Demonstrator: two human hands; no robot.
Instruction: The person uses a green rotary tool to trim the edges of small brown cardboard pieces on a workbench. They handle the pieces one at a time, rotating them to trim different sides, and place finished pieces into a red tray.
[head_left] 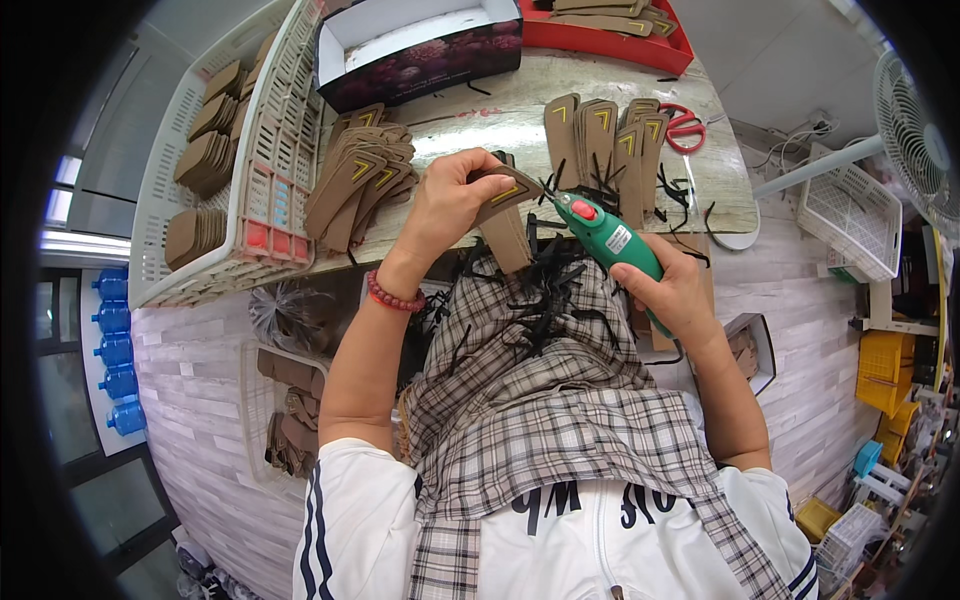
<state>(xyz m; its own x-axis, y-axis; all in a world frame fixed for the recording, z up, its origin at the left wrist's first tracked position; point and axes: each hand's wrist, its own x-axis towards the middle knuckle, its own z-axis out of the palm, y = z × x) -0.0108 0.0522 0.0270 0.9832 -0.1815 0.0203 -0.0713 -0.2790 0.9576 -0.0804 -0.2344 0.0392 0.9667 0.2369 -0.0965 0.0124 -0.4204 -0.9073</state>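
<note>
Lap: your plaid cloth (540, 400) catches black trimmings.
Right hand (675, 290): your grip wraps the green tool (605, 238).
Left hand (450, 200): pinches a brown strap piece (508, 190) over the table (500, 120) edge, tool tip seemingly touching.

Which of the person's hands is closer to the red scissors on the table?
Right. The right hand, gripping a green tool, sits just below the red scissors. The left hand, holding a brown strap piece, is farther off to their left.

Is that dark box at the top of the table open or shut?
Open. The dark box has no lid on top, and its white inside shows.
</note>
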